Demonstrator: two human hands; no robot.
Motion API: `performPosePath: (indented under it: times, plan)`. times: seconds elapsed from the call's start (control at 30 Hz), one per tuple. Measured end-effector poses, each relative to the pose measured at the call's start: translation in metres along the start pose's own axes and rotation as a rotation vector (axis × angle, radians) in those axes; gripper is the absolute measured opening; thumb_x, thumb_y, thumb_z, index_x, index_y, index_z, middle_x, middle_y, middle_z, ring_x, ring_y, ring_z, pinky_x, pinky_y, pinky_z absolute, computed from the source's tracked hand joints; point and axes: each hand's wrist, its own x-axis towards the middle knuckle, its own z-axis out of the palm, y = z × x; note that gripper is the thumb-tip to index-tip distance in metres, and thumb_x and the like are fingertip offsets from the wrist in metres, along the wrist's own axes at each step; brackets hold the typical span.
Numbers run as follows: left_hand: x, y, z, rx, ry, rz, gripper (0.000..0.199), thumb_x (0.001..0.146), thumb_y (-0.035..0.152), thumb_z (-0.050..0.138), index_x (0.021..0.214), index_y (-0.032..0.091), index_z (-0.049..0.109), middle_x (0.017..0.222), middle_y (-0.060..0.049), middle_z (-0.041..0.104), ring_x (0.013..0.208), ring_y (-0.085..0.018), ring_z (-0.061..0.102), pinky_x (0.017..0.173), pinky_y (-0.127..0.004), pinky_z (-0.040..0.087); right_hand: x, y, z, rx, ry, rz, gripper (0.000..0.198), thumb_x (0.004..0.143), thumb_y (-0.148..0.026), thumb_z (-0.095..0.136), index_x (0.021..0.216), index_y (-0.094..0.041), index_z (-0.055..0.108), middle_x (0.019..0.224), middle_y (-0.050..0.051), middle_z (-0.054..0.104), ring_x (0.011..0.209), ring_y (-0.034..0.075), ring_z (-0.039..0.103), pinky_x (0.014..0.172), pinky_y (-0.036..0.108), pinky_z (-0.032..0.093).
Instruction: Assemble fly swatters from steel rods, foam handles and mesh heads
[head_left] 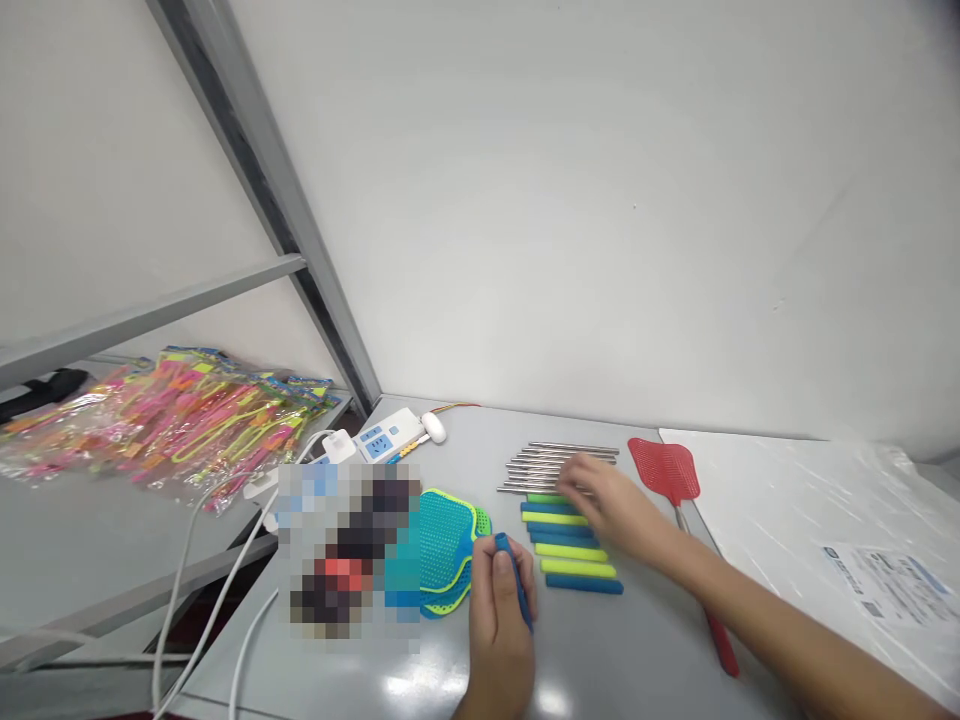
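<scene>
My left hand (502, 610) is closed around a blue handle tube (514, 585), held upright and tilted, its top end showing above my thumb. Just left of it lie stacked blue and green fly swatter heads (446, 540). My right hand (604, 505) reaches in from the right, fingers curled in a pinch over a row of thin metal rods (555, 452). Whether a rod is between its fingertips is hidden. Below the rods is a column of several handle tubes, including a yellow-green tube (574, 568) and a blue tube (585, 583).
A red fly swatter (664, 468) lies to the right, partly behind my forearm. White power strips (386, 435) and cables are at the left back. Packaged colourful items (217, 415) cover a lower shelf. A plastic-wrapped white package (810, 520) stretches along the right; a pixelated patch hides part of the table.
</scene>
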Motion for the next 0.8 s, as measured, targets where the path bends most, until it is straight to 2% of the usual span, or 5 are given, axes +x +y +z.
performPosePath:
  times: [0.07,0.13,0.3,0.57,0.8]
  plan:
    - [-0.003,-0.004,0.001,-0.037,0.026,-0.039,0.037,0.091,0.060,0.046,0.092,0.022,0.048,0.069,0.004,0.043,0.053,-0.008,0.038,0.050,-0.018,0.037,0.025,0.025,-0.001,-0.110,0.032,0.085,0.023,0.097,-0.026,0.041,0.095,-0.021,0.063,0.098,0.006,0.062,0.088,0.018,0.060,0.076,0.031,0.048]
    - [-0.006,-0.007,0.002,-0.009,0.038,-0.008,0.040,0.089,0.060,0.049,0.100,0.022,0.050,0.071,0.002,0.046,0.056,-0.009,0.042,0.052,-0.019,0.039,0.048,0.045,0.001,-0.140,0.026,0.104,0.024,0.096,-0.026,0.042,0.094,-0.020,0.065,0.099,0.007,0.062,0.085,0.019,0.061,0.074,0.030,0.048]
    - [-0.011,-0.010,0.001,0.181,0.027,0.118,0.044,0.092,0.055,0.046,0.115,0.019,0.056,0.075,-0.001,0.053,0.064,-0.013,0.049,0.061,-0.023,0.044,0.081,0.065,0.012,-0.171,-0.052,0.093,0.020,0.092,-0.027,0.052,0.089,-0.022,0.071,0.096,0.005,0.064,0.082,0.018,0.063,0.072,0.028,0.046]
    - [-0.012,-0.018,-0.011,0.467,-0.098,0.181,0.039,0.093,0.051,0.043,0.108,0.024,0.066,0.069,-0.004,0.061,0.062,-0.018,0.056,0.059,-0.028,0.048,0.086,0.066,0.014,-0.194,-0.123,0.068,0.016,0.089,-0.025,0.056,0.084,-0.020,0.070,0.095,0.006,0.067,0.085,0.019,0.063,0.074,0.027,0.044]
    - [-0.011,-0.013,-0.008,0.449,-0.121,0.203,0.039,0.092,0.050,0.046,0.112,0.022,0.063,0.076,-0.005,0.063,0.067,-0.018,0.059,0.060,-0.027,0.050,0.079,0.057,0.002,-0.152,-0.015,0.108,0.015,0.095,-0.024,0.046,0.094,-0.019,0.060,0.084,0.007,0.068,0.083,0.021,0.061,0.070,0.029,0.042]
